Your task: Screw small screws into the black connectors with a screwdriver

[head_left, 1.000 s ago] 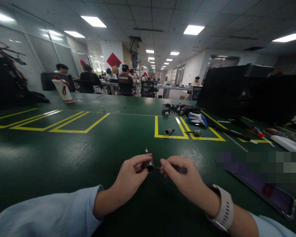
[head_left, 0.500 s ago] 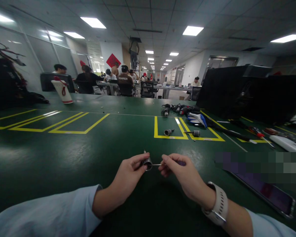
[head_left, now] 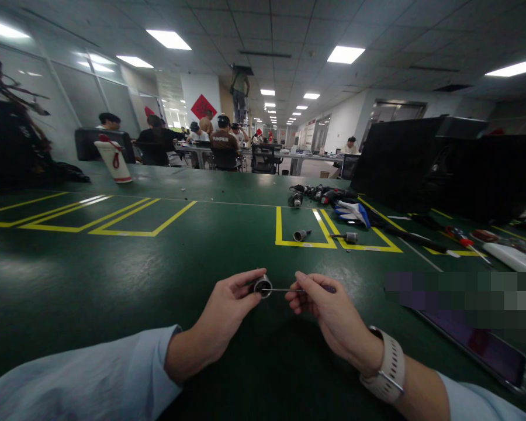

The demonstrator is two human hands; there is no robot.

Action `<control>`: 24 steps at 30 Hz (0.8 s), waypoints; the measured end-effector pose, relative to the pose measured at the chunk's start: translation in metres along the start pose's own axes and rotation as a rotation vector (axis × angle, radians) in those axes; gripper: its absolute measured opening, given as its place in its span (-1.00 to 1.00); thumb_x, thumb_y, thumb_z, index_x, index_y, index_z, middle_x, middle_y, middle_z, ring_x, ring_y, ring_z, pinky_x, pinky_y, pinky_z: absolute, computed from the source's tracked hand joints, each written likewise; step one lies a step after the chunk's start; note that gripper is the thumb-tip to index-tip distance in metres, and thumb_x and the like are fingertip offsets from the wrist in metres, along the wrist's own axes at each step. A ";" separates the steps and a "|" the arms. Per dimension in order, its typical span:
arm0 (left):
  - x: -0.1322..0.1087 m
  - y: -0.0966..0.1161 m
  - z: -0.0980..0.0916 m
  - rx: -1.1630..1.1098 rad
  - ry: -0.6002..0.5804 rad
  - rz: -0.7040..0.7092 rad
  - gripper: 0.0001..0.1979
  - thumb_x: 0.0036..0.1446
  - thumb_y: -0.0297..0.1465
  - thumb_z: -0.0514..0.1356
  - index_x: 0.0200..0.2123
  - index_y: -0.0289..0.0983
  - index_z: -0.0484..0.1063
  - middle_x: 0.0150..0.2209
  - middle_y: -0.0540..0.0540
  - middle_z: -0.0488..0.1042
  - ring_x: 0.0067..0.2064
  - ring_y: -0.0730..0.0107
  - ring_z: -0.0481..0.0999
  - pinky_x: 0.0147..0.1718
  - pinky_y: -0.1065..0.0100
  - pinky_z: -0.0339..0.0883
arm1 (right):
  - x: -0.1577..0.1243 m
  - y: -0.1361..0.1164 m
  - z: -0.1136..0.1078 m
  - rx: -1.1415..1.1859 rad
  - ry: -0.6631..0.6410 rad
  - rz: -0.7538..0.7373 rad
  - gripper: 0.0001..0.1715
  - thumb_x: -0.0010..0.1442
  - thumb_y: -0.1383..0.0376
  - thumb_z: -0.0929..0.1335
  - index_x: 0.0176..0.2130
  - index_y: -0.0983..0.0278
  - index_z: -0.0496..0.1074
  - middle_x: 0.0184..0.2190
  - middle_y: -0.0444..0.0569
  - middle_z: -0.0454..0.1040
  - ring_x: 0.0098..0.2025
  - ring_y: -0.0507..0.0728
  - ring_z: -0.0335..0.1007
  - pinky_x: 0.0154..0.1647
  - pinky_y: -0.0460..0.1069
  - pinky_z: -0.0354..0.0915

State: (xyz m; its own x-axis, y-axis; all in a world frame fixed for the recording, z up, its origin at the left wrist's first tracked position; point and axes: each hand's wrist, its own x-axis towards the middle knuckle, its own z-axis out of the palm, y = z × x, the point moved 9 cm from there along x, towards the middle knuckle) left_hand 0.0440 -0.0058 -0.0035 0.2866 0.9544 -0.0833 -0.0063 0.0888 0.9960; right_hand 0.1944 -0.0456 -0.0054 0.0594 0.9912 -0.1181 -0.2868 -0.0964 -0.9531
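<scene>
My left hand (head_left: 228, 310) pinches a small metal hole saw (head_left: 263, 286) between thumb and fingers, its round hollow mouth turned towards me and to the right. In my right hand (head_left: 324, 304) is a thin screwdriver (head_left: 280, 290) with a dark purple handle, mostly hidden by the fingers. Its slim shaft lies level and its tip reaches into the mouth of the hole saw. Both hands are above the green table (head_left: 158, 275). Beyond them, a second hole saw (head_left: 301, 235) and a third hole saw (head_left: 349, 237) lie inside yellow-taped boxes.
Gloves (head_left: 351, 214) and corded tools (head_left: 318, 194) lie at the back right. A red-handled screwdriver (head_left: 460, 237), a white case (head_left: 512, 256) and a phone (head_left: 477, 345) are to the right. A paper cup (head_left: 114, 161) stands far left. Several people sit beyond the table.
The hole saw has turned so its mouth faces me more. My right hand has shifted slightly right, and more of the screwdriver's shaft shows.
</scene>
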 end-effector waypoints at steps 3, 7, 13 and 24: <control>0.000 0.002 -0.002 0.027 0.012 0.018 -0.58 -0.10 -0.50 0.26 -0.08 -0.30 0.44 -0.16 -0.12 0.55 -0.10 0.25 0.51 0.00 0.23 0.31 | -0.002 -0.009 -0.001 -0.072 0.008 -0.112 -0.62 0.07 0.07 0.35 -0.42 0.37 0.46 -0.48 0.00 0.49 -0.42 0.06 0.40 -0.38 -0.04 0.31; 0.001 0.001 -0.004 0.050 0.023 0.022 -0.60 -0.08 -0.45 0.27 -0.09 -0.28 0.44 -0.17 -0.11 0.55 -0.12 0.26 0.52 -0.04 0.25 0.34 | -0.011 -0.027 0.004 -0.378 0.019 -0.323 -0.63 0.14 0.10 0.29 -0.41 0.35 0.48 -0.47 -0.01 0.50 -0.41 0.08 0.42 -0.36 -0.02 0.34; 0.002 0.004 -0.004 0.049 0.057 0.049 -0.65 -0.13 -0.44 0.29 -0.18 -0.31 0.49 -0.21 -0.11 0.57 -0.16 0.24 0.54 -0.08 0.25 0.39 | -0.031 -0.045 0.023 -0.758 0.040 -0.649 -0.70 0.19 0.25 0.26 -0.48 0.30 0.45 -0.52 -0.04 0.48 -0.45 0.06 0.39 -0.40 -0.04 0.27; 0.002 0.009 -0.003 0.089 0.047 0.111 -0.72 -0.11 -0.45 0.25 -0.24 -0.33 0.52 -0.25 -0.10 0.58 -0.21 0.25 0.56 -0.12 0.26 0.42 | -0.062 -0.049 0.062 -1.126 -0.120 -1.017 -0.81 0.20 0.41 0.22 -0.35 0.32 0.41 -0.43 0.01 0.47 -0.38 0.08 0.39 -0.36 -0.03 0.29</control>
State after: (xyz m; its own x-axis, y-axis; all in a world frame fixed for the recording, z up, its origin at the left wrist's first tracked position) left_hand 0.0414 -0.0026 0.0056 0.2434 0.9695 0.0283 0.0498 -0.0416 0.9979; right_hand 0.1459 -0.0970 0.0660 -0.3159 0.6729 0.6689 0.6858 0.6491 -0.3291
